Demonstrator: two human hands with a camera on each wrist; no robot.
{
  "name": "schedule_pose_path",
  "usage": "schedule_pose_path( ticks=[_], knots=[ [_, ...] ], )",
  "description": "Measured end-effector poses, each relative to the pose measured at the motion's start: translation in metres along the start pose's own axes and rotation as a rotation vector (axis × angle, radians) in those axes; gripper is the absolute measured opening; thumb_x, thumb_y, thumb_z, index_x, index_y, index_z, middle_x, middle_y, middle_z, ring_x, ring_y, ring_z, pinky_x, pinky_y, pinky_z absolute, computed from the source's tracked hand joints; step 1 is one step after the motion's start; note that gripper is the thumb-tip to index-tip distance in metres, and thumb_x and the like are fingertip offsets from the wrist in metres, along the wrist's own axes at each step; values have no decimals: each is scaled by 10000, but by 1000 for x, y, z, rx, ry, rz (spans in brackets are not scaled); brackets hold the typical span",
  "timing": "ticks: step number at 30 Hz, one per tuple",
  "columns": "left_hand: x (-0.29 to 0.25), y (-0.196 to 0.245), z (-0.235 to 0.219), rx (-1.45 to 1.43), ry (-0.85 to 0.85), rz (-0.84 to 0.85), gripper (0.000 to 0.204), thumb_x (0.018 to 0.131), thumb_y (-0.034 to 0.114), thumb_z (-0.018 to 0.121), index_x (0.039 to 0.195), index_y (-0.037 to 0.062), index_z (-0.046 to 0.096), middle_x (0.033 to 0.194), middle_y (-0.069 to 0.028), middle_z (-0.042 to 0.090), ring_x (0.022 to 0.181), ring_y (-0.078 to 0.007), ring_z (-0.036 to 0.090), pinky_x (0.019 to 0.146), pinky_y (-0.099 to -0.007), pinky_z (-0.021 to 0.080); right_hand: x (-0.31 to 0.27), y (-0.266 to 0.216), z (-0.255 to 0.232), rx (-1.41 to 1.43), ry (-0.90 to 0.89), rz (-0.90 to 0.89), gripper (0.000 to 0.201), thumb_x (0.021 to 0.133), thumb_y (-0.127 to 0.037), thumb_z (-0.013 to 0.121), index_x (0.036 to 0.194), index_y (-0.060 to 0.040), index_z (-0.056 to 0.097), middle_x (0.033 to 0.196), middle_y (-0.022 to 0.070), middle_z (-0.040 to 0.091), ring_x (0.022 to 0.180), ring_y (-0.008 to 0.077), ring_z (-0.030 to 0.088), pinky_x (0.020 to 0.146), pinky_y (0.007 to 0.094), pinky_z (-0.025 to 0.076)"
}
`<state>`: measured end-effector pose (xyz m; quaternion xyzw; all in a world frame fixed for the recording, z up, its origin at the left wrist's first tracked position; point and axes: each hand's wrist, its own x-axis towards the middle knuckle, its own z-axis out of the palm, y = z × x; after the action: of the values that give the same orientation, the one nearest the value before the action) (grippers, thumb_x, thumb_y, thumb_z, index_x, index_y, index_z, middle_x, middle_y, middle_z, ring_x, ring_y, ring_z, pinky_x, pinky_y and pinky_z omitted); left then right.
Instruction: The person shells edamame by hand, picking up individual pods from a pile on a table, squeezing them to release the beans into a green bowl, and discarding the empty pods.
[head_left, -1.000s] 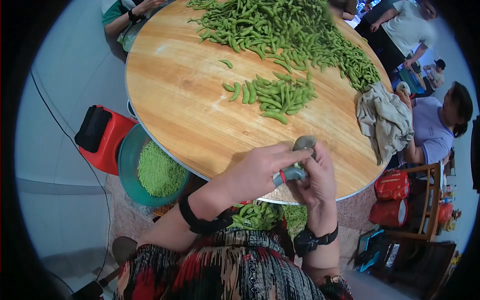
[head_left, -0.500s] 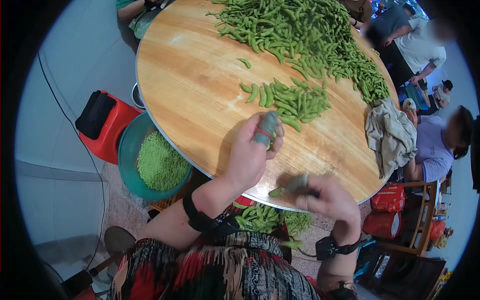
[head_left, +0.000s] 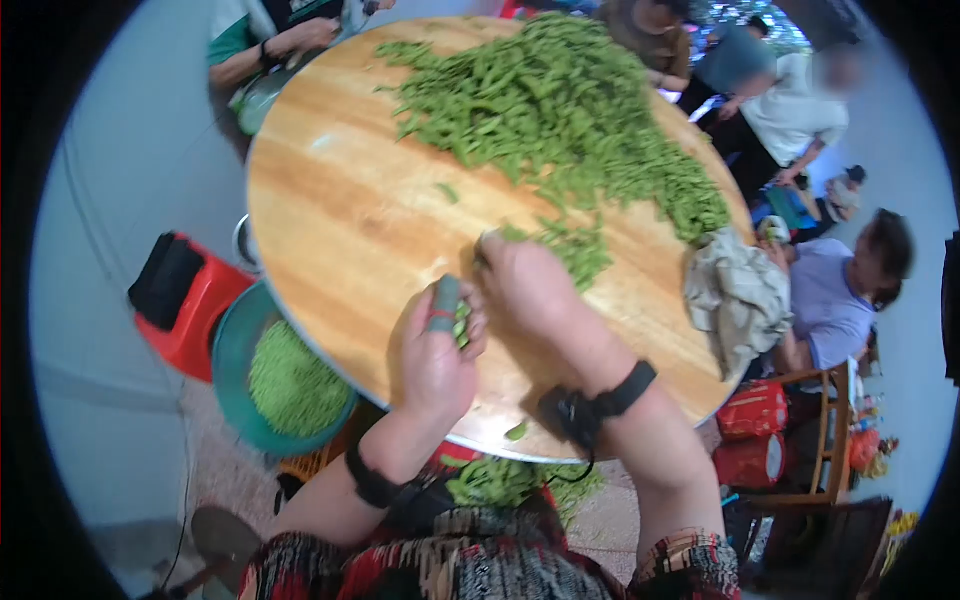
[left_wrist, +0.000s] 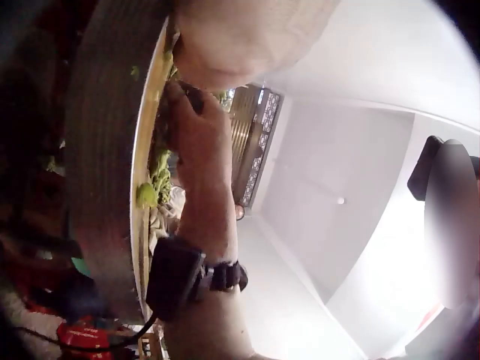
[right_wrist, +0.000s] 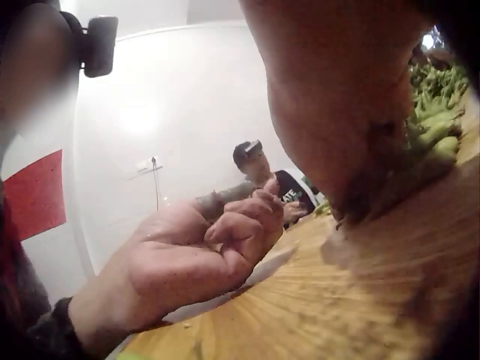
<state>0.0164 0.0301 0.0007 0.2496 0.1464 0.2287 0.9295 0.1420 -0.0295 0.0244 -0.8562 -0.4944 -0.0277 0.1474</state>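
My left hand (head_left: 437,365) is over the round wooden table (head_left: 330,220), fingers curled round some green soybeans (head_left: 461,325). Its thumb wears a grey sleeve (head_left: 444,300) with a red band. My right hand (head_left: 535,285) has its fingertips down at the near side of a small pile of soybean pods (head_left: 582,250); I cannot tell whether it pinches one. In the right wrist view, the left hand (right_wrist: 195,251) is palm-up with bent fingers. A pod piece (head_left: 517,430) lies by the table's near edge.
A large heap of pods (head_left: 560,100) covers the far side. One loose pod (head_left: 446,192) lies left of the piles. A grey cloth (head_left: 735,295) is at the right edge. Below left stands a green basin (head_left: 230,390) of shelled beans. Other people are around the table.
Both hands were together near the table's edge, then parted. The right hand dipped to the near edge, then swung forward to the small pile. The left hand has moved left, still holding soybeans.
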Motion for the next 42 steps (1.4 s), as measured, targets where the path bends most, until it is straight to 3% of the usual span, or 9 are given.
schedule_pose_path(
  ticks=[4,6,8,11,18,21,26,33,42],
  knots=[
    [-4,-2,5,64,-92,-90,213,934,165,453,1080,26,525,824,-11,473,609,-64,419,459,-160,290,-54,12,-24,21,52,95,154,784,-171,578,764,-23,540,643,203,576,627,376,583,557,463,457],
    [-6,-3,9,169,-104,-211,229,908,63,441,1119,24,521,839,-11,480,623,-67,428,473,-156,302,-75,15,-31,281,176,152,171,774,-176,615,788,-11,570,688,218,585,664,386,578,572,456,453],
    [-11,-3,14,199,-136,-244,305,863,-28,424,1145,22,526,860,-20,501,645,-69,443,483,-153,311,-94,13,-32,319,226,240,183,786,-168,639,860,-5,602,680,180,607,613,309,603,570,398,462],
    [-15,-4,10,268,-295,-338,335,825,-73,435,1126,16,552,830,-25,552,624,-58,469,473,-153,309,-111,-14,-44,735,185,445,196,828,-160,634,940,-1,612,685,54,607,637,84,507,590,270,443],
    [-17,-5,8,310,-301,-315,189,806,-55,520,968,26,576,767,10,561,542,-23,441,450,-139,285,-128,-31,-21,999,289,491,201,865,-178,593,912,17,580,710,38,585,646,84,506,572,260,423],
    [-19,-5,9,355,-314,-242,134,809,-34,541,916,43,568,770,20,556,557,-13,445,452,-133,283,-131,-36,-25,982,112,548,246,906,-242,528,848,-3,545,644,11,526,580,89,468,514,248,384],
    [-20,-10,7,616,-278,-127,60,862,70,555,921,61,562,800,41,532,634,-5,457,501,-146,343,-139,-41,-34,1681,-81,555,308,959,-298,385,770,-69,469,571,-36,382,492,63,323,434,205,243],
    [-17,-15,2,746,-345,21,78,874,117,562,901,45,567,808,40,537,718,-27,479,601,-176,398,-137,-42,-27,1747,-8,638,245,960,-226,393,817,-49,484,585,-25,398,493,53,323,440,190,267],
    [-27,-8,16,663,-313,-38,74,862,90,563,889,22,564,806,29,551,759,-27,485,662,-197,420,-140,-36,-19,1850,-16,630,157,950,-155,409,871,-37,475,624,-20,445,480,33,335,423,172,273]
  ],
)
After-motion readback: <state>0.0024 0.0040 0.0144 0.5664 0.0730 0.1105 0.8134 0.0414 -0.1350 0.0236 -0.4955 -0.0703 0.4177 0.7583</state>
